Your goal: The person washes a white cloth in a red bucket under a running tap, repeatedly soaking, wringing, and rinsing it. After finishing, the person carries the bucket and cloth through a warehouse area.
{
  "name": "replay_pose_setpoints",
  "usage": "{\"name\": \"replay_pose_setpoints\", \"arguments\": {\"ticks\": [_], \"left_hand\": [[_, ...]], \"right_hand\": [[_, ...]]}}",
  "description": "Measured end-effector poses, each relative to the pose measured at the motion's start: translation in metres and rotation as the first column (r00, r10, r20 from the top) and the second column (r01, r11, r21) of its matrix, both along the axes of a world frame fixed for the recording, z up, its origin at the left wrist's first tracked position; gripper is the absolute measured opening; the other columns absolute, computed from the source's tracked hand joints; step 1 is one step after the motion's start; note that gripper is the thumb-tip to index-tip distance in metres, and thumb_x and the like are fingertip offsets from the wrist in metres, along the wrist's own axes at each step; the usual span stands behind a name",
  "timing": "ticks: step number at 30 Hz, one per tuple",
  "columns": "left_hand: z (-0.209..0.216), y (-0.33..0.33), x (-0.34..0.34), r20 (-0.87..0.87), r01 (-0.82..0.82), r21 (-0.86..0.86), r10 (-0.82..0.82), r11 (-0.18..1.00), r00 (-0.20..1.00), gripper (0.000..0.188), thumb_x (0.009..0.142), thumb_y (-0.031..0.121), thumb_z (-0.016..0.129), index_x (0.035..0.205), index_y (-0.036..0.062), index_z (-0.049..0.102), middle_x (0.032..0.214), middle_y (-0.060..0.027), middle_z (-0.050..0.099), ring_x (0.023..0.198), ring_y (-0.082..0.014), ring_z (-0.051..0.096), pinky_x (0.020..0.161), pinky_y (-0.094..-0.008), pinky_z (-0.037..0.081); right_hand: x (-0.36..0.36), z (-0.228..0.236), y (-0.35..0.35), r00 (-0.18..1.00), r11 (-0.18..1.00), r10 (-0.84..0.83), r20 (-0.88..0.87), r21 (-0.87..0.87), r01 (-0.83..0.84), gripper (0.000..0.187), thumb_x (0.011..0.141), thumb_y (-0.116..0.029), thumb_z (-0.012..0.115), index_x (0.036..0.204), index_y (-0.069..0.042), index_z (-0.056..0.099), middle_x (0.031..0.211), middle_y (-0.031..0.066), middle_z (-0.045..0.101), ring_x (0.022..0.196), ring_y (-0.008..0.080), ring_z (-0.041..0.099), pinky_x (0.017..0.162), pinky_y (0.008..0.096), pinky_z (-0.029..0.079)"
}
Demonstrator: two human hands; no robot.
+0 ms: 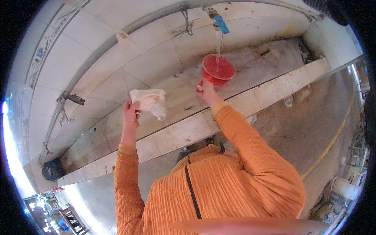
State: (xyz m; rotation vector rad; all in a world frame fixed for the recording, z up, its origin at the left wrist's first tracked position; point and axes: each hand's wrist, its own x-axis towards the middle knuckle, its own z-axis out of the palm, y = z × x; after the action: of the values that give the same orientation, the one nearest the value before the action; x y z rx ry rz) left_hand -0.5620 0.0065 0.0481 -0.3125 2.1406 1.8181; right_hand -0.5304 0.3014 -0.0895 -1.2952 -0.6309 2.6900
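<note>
My right hand (208, 93) is closed round the handle of a red water dipper (224, 81). The round bowl of the dipper sits under a tap (213, 15) with a blue lever. A stream of water (218, 45) runs from the tap into it. To the left, my left hand (129, 113) pinches a crumpled white piece (148, 98) by its near edge, over the trough. It is limp and partly see-through at its lower corner; whether it is cloth or a plastic bag I cannot tell.
A long tiled trough (184, 92) runs along the white wall, with a raised tiled front ledge (182, 132). A grey pipe (92, 58) follows the wall and carries another tap (64, 117). A coil of black hose (53, 170) lies at the trough's left end.
</note>
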Motion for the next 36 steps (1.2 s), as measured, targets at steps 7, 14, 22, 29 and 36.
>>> {"name": "replay_pose_setpoints", "arguments": {"ticks": [7, 14, 22, 29, 36], "left_hand": [[0.010, 0.059, 0.009, -0.042, 0.255, -0.181, -0.267, 0.950, 0.963, 0.025, 0.068, 0.023, 0.060, 0.082, 0.0059, 0.049, 0.063, 0.0004, 0.050, 0.049, -0.0066, 0.044, 0.038, -0.0182, 0.028], [-0.010, 0.105, 0.000, -0.078, 0.456, -0.164, -0.473, 0.875, 0.878, 0.032, 0.068, 0.019, 0.060, 0.090, -0.0018, 0.049, 0.075, -0.0065, 0.054, 0.063, -0.0116, 0.051, 0.052, -0.0233, 0.042], [-0.002, 0.171, 0.016, -0.052, 0.419, 0.053, -0.417, 0.906, 0.908, 0.032, 0.076, 0.028, 0.053, 0.096, 0.0044, 0.043, 0.071, -0.0018, 0.047, 0.055, -0.0076, 0.042, 0.041, -0.0212, 0.032], [-0.017, 0.221, 0.001, 0.108, 0.552, 0.218, -0.582, 0.805, 0.806, 0.031, 0.077, 0.025, 0.047, 0.101, 0.0059, 0.045, 0.074, -0.0041, 0.051, 0.059, -0.0131, 0.046, 0.048, -0.0273, 0.037], [-0.049, 0.286, -0.036, -0.054, 0.658, -0.377, -0.725, 0.651, 0.687, 0.031, 0.073, 0.017, 0.050, 0.096, -0.0032, 0.049, 0.082, -0.0103, 0.056, 0.080, -0.0195, 0.052, 0.067, -0.0319, 0.043]], "right_hand": [[0.018, 0.012, -0.013, 0.974, 0.956, 0.062, 0.219, 0.268, -0.121, 0.054, 0.071, -0.025, 0.053, 0.119, -0.020, 0.029, 0.120, 0.0053, 0.031, 0.109, 0.0277, 0.030, 0.079, 0.0566, 0.029], [0.055, 0.059, -0.024, 0.800, 0.567, 0.599, 0.038, 0.686, -0.457, 0.051, 0.071, -0.017, 0.053, 0.118, -0.012, 0.032, 0.117, 0.0067, 0.036, 0.103, 0.0226, 0.040, 0.071, 0.0437, 0.042], [0.027, 0.081, 0.030, 0.948, 0.527, 0.291, -0.126, 0.848, -0.049, 0.037, 0.071, -0.018, 0.056, 0.102, 0.001, 0.048, 0.087, 0.0122, 0.057, 0.077, 0.0208, 0.056, 0.059, 0.0311, 0.046], [0.019, 0.064, 0.123, 0.845, -0.468, 0.148, 0.514, 0.789, -0.398, 0.050, 0.072, -0.041, 0.054, 0.108, -0.008, 0.045, 0.091, 0.0097, 0.055, 0.079, 0.0225, 0.055, 0.075, 0.0349, 0.044], [0.036, 0.072, 0.056, 0.965, 0.926, 0.235, -0.113, 0.329, -0.187, 0.026, 0.077, -0.035, 0.049, 0.091, -0.014, 0.046, 0.079, 0.0011, 0.050, 0.066, 0.0204, 0.050, 0.058, 0.0357, 0.044]]}}
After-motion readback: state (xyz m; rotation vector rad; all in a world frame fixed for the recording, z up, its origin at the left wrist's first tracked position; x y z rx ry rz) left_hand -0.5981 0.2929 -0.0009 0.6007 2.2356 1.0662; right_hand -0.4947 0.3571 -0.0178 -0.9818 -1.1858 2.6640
